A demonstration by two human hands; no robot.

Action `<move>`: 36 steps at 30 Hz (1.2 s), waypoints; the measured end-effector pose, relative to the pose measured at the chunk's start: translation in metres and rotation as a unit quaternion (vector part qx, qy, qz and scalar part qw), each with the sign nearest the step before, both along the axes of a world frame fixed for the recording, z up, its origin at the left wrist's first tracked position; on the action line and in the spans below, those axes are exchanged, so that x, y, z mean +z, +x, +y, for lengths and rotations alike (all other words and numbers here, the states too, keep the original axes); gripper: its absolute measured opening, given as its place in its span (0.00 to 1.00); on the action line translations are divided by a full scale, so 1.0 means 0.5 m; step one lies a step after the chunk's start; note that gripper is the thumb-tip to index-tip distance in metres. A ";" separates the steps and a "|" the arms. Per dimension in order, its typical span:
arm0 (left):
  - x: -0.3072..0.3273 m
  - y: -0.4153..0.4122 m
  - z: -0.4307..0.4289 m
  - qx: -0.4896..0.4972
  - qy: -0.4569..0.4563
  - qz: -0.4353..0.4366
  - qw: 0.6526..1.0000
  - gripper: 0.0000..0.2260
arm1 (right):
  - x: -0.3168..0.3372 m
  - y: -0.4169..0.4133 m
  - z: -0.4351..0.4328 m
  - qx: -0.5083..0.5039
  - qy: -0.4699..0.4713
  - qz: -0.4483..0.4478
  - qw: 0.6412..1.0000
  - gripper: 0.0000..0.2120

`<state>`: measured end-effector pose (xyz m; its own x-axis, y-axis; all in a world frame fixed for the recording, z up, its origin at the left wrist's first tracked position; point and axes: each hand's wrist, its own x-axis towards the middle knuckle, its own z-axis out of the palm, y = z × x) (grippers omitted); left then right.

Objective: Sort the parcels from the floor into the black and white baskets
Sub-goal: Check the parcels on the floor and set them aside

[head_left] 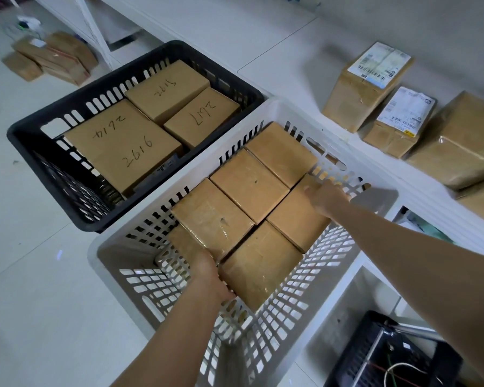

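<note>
The white basket [274, 113] stands in the middle and holds several tape-wrapped brown parcels. My left hand [210, 275] reaches in from the near end and grips the near edge of the near-left parcel [211, 219], fingers tucked down beside it. My right hand [327, 197] curls over the far edge of the right-hand parcel [294, 219], close to the basket's right wall. The black basket [25, 129] sits to the left and behind, with three cardboard boxes [123, 146] marked with handwritten numbers.
More labelled parcels [366, 88] lie on a low white shelf at the right. A small pile of parcels [51, 58] sits on the floor at the far left near a white rack leg. Another black crate [391, 356] is at the bottom right.
</note>
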<state>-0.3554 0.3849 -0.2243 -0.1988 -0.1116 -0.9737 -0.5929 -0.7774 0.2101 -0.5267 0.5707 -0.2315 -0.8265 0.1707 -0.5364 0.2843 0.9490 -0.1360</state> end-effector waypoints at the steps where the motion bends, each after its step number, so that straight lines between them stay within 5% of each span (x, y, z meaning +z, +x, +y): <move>1: 0.009 -0.006 -0.001 0.012 -0.006 0.011 1.000 0.20 | 0.000 0.001 -0.002 -0.002 0.004 -0.002 1.000 0.33; 10: -0.004 -0.004 -0.008 0.031 -0.029 0.020 0.999 0.17 | -0.008 -0.015 0.006 -0.005 0.007 0.007 1.000 0.32; 15: -0.001 -0.038 -0.027 0.043 -0.123 0.050 0.990 0.21 | 0.032 -0.060 -0.010 0.033 -0.062 0.113 0.991 0.31; 20: 0.003 -0.067 -0.047 0.066 -0.176 0.050 0.981 0.20 | 0.030 -0.090 -0.046 0.037 -0.043 0.081 0.995 0.29; 36: -0.041 -0.056 -0.081 0.039 -0.104 0.055 0.992 0.21 | 0.030 -0.093 -0.074 0.030 0.000 0.062 0.998 0.31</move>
